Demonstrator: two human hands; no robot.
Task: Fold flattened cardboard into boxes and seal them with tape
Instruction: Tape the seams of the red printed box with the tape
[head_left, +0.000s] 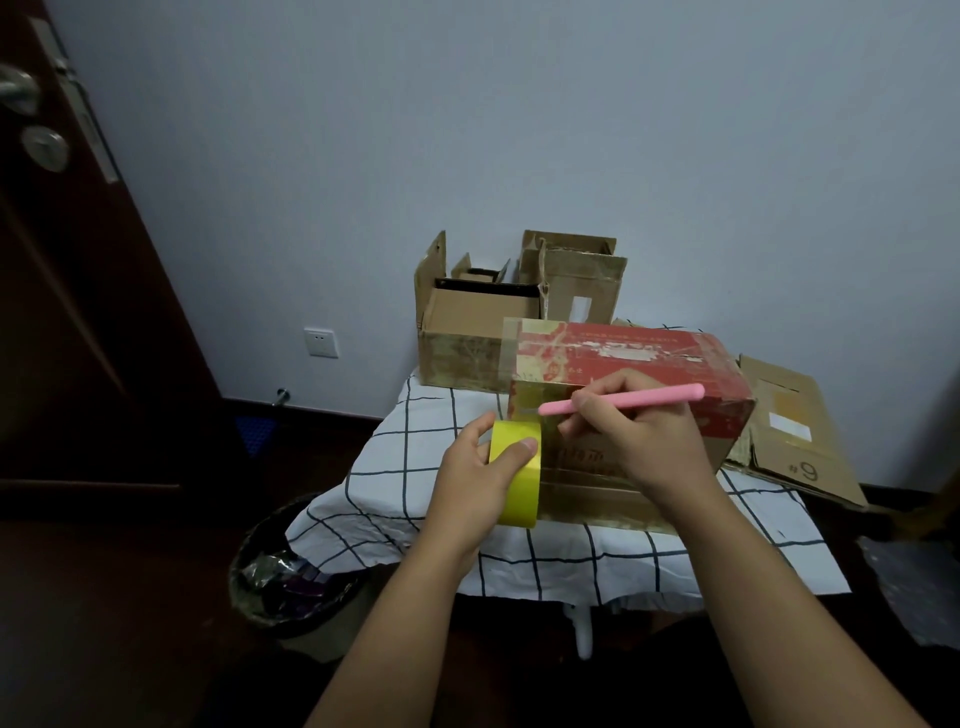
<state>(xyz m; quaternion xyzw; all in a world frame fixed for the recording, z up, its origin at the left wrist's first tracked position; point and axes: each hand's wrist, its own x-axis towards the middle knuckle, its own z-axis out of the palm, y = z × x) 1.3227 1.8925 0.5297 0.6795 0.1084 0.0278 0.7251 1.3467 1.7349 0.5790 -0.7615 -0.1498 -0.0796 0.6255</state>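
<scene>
A red-and-brown cardboard box (649, 364) lies on the checked tablecloth (395, 499), with tape strips across its left end. My left hand (478, 483) grips a yellow tape roll (519, 467) held against the box's left end. A stretch of tape runs from the roll up onto the box. My right hand (639, 431) holds a pink stick-shaped cutter (623, 400) like a pen, its tip touching the tape just above the roll.
Open cardboard boxes (478, 317) stand behind on the table against the wall. A flattened box marked #9 (795, 436) leans at the right. A bin (291, 571) with scraps stands on the floor at the left, next to a dark door (78, 260).
</scene>
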